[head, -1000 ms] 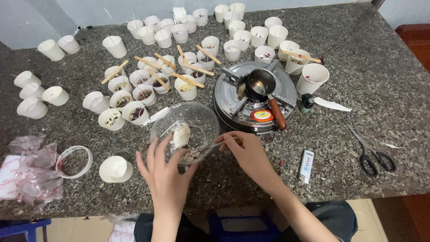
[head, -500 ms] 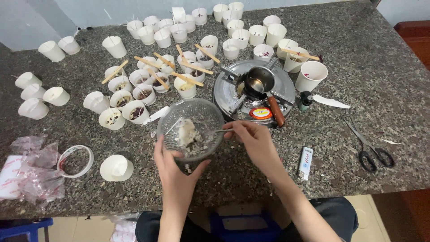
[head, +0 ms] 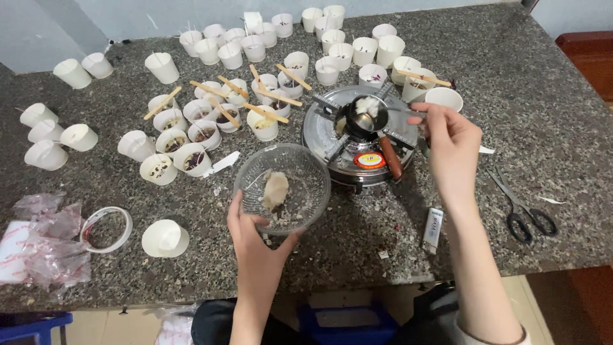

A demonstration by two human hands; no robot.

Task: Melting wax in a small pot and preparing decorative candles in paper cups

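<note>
Grips the near edge of the clear bowl (head: 319, 172) with the left hand (head: 255, 246), thumb on one side and fingers on the other. Probably keeps the bowl from sliding on the stone table (head: 543, 83). Inside the bowl: a soft white lump (head: 276, 188) and small white crumbs at the bottom.

Pinches a thin metal spoon (head: 399, 110) with the right hand (head: 450, 144), fingers closed on the far end of the handle. Holds it out flat, likely so nothing falls off. On the spoon tip, a little heap of the same white stuff (head: 367, 104), right over the small metal pot (head: 357, 124).

Pot sitting in the middle of a round silver stove (head: 332, 137), with its brown handle (head: 389, 156) pointing toward the person, easy to grab. Hard to tell what else is in the pot.

Lots of white paper cups (head: 163, 67) behind the bowl and stove. Dark red and brown bits in many of them. Flat wooden sticks (head: 220, 86) lying across some rims. Cups on the far left tipped on their sides, looking empty. One taller cup (head: 444, 97) just behind the right hand.

Off to the right, black scissors (head: 527, 214) and a white lighter (head: 433, 229). To the left, a tape roll (head: 105, 229) and crinkly plastic bags (head: 45, 249).
</note>
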